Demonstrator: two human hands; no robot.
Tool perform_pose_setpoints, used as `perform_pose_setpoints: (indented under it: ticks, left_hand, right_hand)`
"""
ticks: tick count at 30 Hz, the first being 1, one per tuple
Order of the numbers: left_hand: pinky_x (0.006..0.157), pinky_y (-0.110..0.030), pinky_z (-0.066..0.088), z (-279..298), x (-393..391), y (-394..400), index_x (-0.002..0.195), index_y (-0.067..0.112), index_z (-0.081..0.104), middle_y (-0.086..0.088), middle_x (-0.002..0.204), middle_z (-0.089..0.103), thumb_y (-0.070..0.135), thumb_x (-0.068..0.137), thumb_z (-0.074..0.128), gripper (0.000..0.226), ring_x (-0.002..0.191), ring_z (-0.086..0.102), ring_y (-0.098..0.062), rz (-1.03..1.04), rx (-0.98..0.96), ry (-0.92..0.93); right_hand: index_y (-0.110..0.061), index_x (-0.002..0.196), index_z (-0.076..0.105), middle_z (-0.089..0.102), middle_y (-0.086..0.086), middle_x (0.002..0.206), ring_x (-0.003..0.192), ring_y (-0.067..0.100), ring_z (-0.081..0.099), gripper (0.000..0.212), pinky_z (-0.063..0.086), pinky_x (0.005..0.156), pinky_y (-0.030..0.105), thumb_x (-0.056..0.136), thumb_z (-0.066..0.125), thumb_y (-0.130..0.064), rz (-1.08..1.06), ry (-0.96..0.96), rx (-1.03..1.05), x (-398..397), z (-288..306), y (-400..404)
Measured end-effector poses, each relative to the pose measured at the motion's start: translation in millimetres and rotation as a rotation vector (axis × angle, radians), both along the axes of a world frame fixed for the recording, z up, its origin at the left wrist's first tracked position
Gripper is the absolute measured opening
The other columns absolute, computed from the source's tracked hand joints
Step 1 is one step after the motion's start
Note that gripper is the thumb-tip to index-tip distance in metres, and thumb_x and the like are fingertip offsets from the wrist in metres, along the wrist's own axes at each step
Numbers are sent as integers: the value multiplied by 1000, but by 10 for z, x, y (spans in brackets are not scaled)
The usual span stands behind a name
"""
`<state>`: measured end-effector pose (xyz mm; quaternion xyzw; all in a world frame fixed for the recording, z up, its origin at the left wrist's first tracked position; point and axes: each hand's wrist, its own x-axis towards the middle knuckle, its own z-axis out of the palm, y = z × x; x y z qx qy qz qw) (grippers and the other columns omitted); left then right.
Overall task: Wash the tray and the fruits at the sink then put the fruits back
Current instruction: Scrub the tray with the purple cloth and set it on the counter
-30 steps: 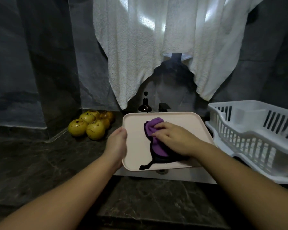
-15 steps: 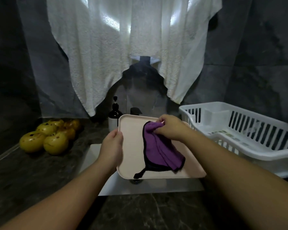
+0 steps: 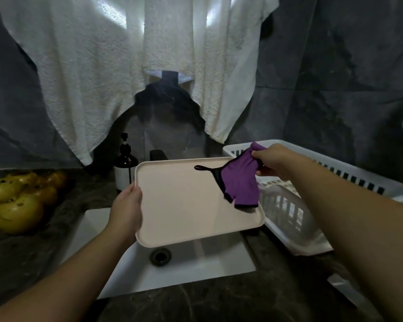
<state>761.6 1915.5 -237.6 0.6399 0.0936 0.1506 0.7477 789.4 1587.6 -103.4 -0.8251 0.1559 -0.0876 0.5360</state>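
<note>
A pale pink tray point(image 3: 184, 205) hangs over the white sink point(image 3: 191, 268). My left hand point(image 3: 127, 210) grips its left edge, thumb on the upper face. My right hand point(image 3: 275, 160) pinches a purple cloth with black trim point(image 3: 239, 184) by its top, lifted off the tray above the tray's right corner, its black loop trailing left. Several yellow fruits point(image 3: 16, 201) lie in a pile on the dark counter at the far left.
A white dish rack point(image 3: 296, 205) stands right of the sink. A dark pump bottle point(image 3: 125, 163) and a black tap point(image 3: 158, 155) stand behind the tray. A white towel point(image 3: 135, 66) hangs on the wall above. The sink drain point(image 3: 160, 256) shows below the tray.
My right hand has lifted the purple cloth off the tray's face and carried it to the right, toward the dish rack. The left hand still holds the tray's left edge.
</note>
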Motion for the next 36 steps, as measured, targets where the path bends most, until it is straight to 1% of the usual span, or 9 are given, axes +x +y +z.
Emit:
perform_pose_setpoints:
  ticks: [3,6,10,14,19,25,29,32,36]
  left_hand:
    - [63,-28,47,-50,31,-5,135,16,64,0,99,71,23,109,47,32,84,67,-18,-14,-21,18]
    - [65,-30,48,-73,62,29,141,11,60,-9,112,71,24,109,47,36,86,67,-21,-36,-38,32]
    - [65,-28,47,-86,70,64,133,14,63,-5,106,72,21,109,48,29,84,67,-18,-30,-68,14]
    - [67,-26,47,-89,74,50,133,25,61,4,99,70,20,109,49,27,84,67,-14,-17,-111,-14]
    - [56,-23,50,-52,53,116,142,16,60,3,103,72,21,108,50,36,76,69,-8,-3,-58,-17]
    - [63,-28,56,101,-92,408,141,23,63,-1,110,76,23,108,52,35,89,75,-17,32,-47,-48]
    - [54,-22,56,204,-260,678,133,20,69,1,99,80,18,107,51,32,79,77,-13,51,-6,-86]
    - [55,-19,54,277,-399,926,113,20,73,7,84,80,10,107,46,29,73,75,-10,78,32,-125]
    - [55,-18,54,283,-599,1307,106,19,72,1,86,78,8,106,45,29,67,72,-7,136,77,-157]
  right_hand:
    - [4,98,56,64,20,78,58,29,65,21,61,53,36,101,63,-16,-94,35,-22,51,-52,-144]
    - [9,118,58,66,24,87,76,38,69,32,59,65,43,101,63,-18,-138,123,-114,115,-148,-197]
    - [-5,149,38,44,24,146,124,39,54,67,46,93,41,96,63,-37,-105,196,-747,131,-119,-54]
    - [-11,129,62,63,11,128,109,28,61,52,52,87,38,89,70,-43,190,250,-884,124,-151,105]
    - [-13,138,55,62,10,130,113,28,60,61,49,96,36,88,73,-43,235,280,-1100,100,-281,95]
    - [-16,141,51,61,11,133,112,28,58,62,46,87,33,90,69,-46,231,288,-1178,83,-252,161]
    - [-21,134,58,58,14,132,104,29,56,52,45,82,35,90,62,-49,195,59,-1194,23,-197,468]
    - [-23,135,57,53,12,134,111,31,57,54,44,82,37,91,59,-54,250,-155,-1045,-54,-206,917]
    - [-19,158,28,42,16,153,130,37,51,89,45,94,42,88,62,-63,304,-107,-748,-166,-355,1490]
